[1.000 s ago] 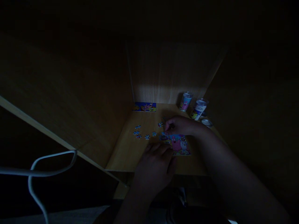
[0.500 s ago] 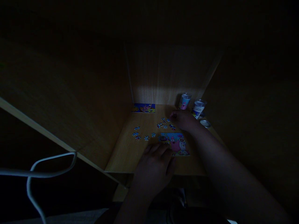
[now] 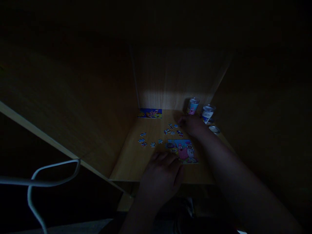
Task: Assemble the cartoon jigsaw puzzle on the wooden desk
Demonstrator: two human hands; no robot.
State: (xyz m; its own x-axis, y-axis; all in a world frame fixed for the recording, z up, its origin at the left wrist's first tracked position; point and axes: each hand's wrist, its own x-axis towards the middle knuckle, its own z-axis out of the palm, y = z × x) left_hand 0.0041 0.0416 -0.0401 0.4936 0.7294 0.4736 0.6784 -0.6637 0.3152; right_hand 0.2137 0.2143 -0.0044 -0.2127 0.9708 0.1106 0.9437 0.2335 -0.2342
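My left hand (image 3: 162, 172) rests at the shelf's front, its palm down and fingers laid along the lower left of a partly joined jigsaw puzzle (image 3: 187, 152) with cartoon figures. Its fingertips cover that corner. My right hand (image 3: 191, 125) is beyond the puzzle, to the right of a cluster of loose puzzle pieces (image 3: 172, 132). The fingers there are drawn together; whatever is between them is hidden in the dark. One bluish puzzle piece (image 3: 175, 126) lies just left of these fingertips. More loose puzzle pieces (image 3: 152, 144) are scattered to the left of the joined part.
A second joined puzzle (image 3: 149, 113) lies against the back panel. Two clear-topped cans, one pink and blue (image 3: 192, 106) and one white-labelled (image 3: 207, 113), stand at the back right beside a round lid (image 3: 214, 129). Dark wooden walls enclose the shelf. A white cable (image 3: 53, 184) hangs at left.
My right hand has shifted very slightly, and the bluish piece by its fingertips shows a little more. My left hand and the joined puzzle are nearly unchanged.
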